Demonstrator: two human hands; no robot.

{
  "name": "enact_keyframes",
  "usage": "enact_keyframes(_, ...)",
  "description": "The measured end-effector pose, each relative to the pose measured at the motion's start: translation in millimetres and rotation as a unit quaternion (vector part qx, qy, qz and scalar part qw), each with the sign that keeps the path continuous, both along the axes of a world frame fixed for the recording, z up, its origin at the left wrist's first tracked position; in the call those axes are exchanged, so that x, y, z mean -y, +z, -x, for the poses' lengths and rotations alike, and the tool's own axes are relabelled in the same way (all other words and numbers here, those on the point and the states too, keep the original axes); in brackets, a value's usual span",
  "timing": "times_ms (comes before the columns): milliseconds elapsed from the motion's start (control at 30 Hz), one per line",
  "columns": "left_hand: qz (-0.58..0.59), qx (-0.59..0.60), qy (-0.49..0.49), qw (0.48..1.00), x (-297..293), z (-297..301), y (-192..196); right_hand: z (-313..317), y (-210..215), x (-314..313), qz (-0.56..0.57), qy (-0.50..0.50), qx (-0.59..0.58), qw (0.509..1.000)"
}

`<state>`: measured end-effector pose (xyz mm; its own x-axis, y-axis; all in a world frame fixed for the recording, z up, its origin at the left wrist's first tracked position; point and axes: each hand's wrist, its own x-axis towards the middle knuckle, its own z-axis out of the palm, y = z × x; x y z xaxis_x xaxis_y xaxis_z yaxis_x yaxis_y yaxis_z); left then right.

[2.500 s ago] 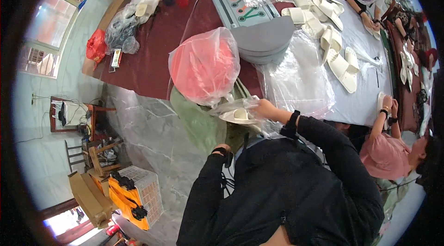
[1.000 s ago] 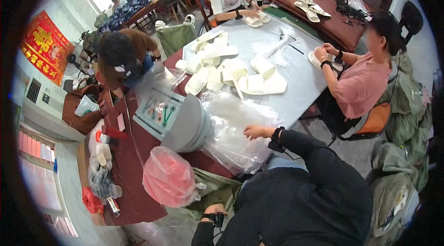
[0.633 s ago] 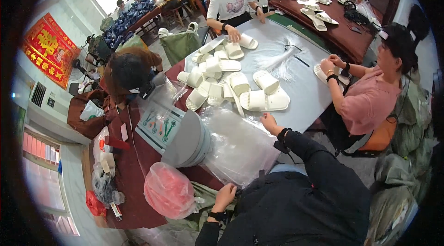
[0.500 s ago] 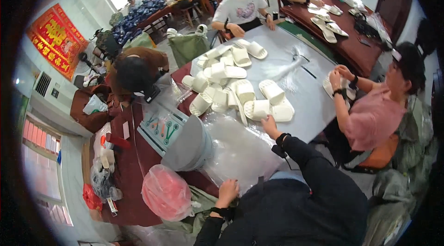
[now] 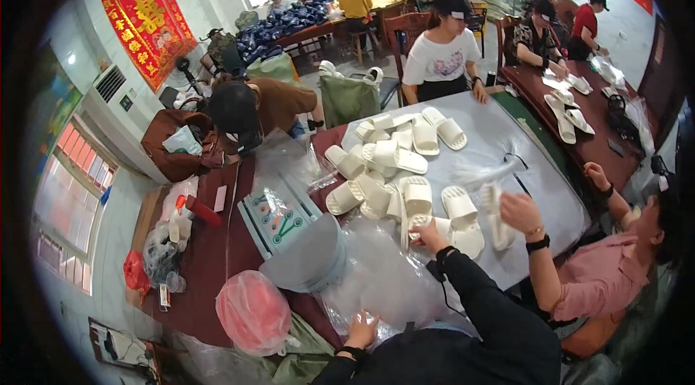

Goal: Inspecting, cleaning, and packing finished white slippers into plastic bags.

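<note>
A pile of cream slippers lies on the grey-covered table. My right hand is closed on a cream slipper at the near edge of the pile. More slippers lie just beyond and to the right of it. My left hand rests at the near edge of a stack of clear plastic bags, fingers loosely apart and holding nothing I can make out. On the right, a co-worker's hand is beside another slipper, blurred by motion.
Left of the bags stand a grey tub and a pale blue box. A pink bundle in clear plastic sits near the front. Co-workers surround the table, one bending at the left. A green sack stands behind.
My view has tilted up. My right hand has closed on the near slipper. The co-worker at the right has reached across to the table with a slipper. My left hand stays by the bags.
</note>
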<state>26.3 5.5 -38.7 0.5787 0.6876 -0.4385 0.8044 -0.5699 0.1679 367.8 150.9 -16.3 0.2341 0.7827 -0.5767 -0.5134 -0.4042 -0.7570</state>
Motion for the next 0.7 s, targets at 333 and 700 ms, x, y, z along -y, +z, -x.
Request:
enact_keyframes(333,0.036,-0.019,0.025,0.999,3.3,0.7,-18.5,3.9,-3.1,26.7,0.085,-0.125,0.534,0.832)
enact_keyframes(700,0.062,-0.036,0.039,0.997,0.0,-0.3,-12.7,-23.8,-15.7,31.8,0.069,-0.14,0.327,0.932)
